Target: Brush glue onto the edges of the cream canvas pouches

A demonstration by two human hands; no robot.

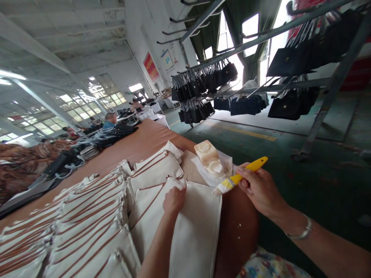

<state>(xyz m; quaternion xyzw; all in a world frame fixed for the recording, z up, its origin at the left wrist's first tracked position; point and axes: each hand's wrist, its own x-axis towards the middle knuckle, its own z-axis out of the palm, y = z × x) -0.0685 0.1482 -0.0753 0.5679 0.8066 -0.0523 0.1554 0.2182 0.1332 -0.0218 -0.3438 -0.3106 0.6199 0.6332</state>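
While the right hand [262, 189] has its grip closed around the yellow handle of a brush [251, 166], the left hand [174, 199] rests with curled fingers near the top edge of a white panel [199, 227]; whether that left grip pinches the material, I cannot tell. The brush slants down to the left, its bristles coated in pale paste, at the panel's upper right corner; whether they touch it is unclear.

The panel lies on the brown-covered bench [238, 216], close to the bench's right end. Just beyond its top edge, a tan block [204, 148] sits on a whitish sheet [227, 159] smeared with paste. To the left, white pieces [89, 224] edged with brown strips lie overlapping in rows, the nearest beside the panel.

A metal bracelet [304, 228] circles the right wrist. Past the bench, black bags [199, 83] hang from a metal rack [326, 96], and a person in blue [108, 124] is farther back on the left, beyond dark stacked goods [116, 134].
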